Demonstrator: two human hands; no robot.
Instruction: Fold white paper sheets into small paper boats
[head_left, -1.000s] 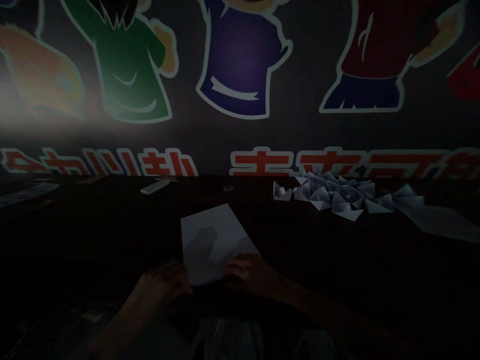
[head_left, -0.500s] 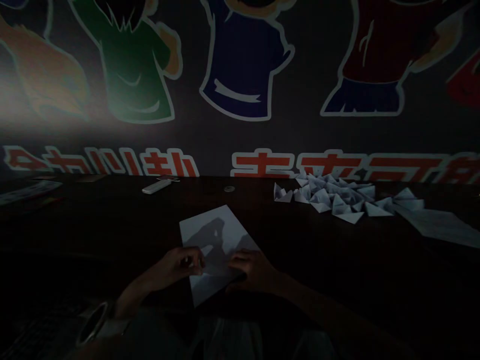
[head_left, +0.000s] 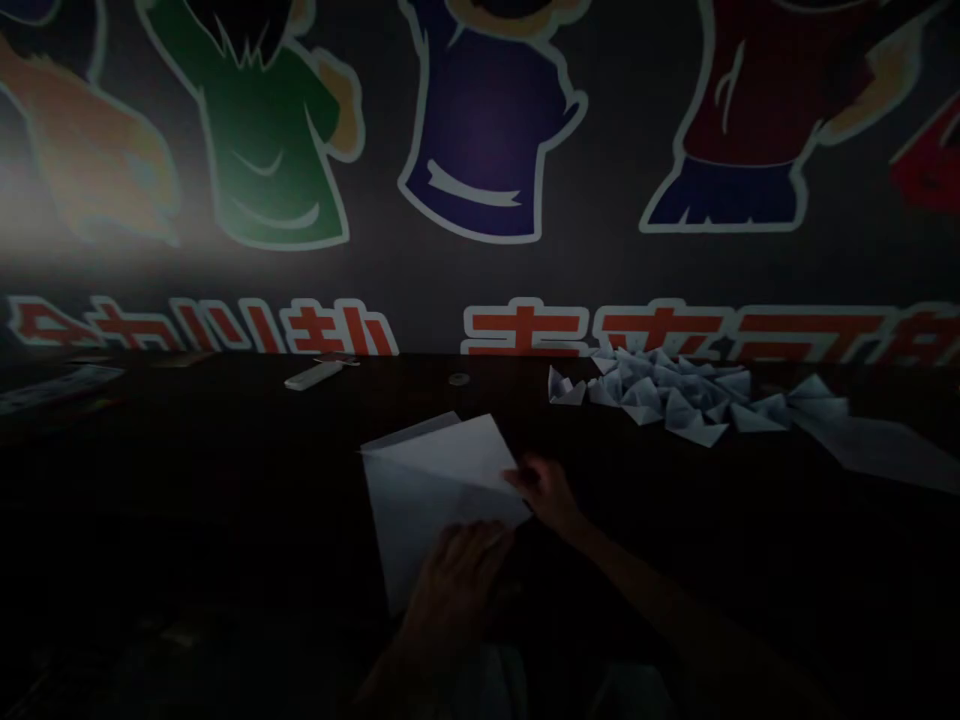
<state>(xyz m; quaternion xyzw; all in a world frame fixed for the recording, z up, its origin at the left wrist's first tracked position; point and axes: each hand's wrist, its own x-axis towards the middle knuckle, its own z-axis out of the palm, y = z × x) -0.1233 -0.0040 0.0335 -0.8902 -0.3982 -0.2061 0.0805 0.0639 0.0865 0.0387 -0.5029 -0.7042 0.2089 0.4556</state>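
A white sheet of paper lies on the dark table in front of me, its near part folded up and over toward the far edge. My right hand pinches the folded flap at the sheet's right edge. My left hand rests flat on the lower part of the sheet, fingers stretched out and pressing it down. The scene is very dark.
A heap of folded white paper boats sits at the back right, with flat sheets to its right. A white remote-like bar and a small round object lie near the far edge. A cartoon wall mural stands behind.
The near part of the sheet has been folded up toward the far edge. My right hand moved forward with the flap; my left hand shifted right onto the sheet's lower part.
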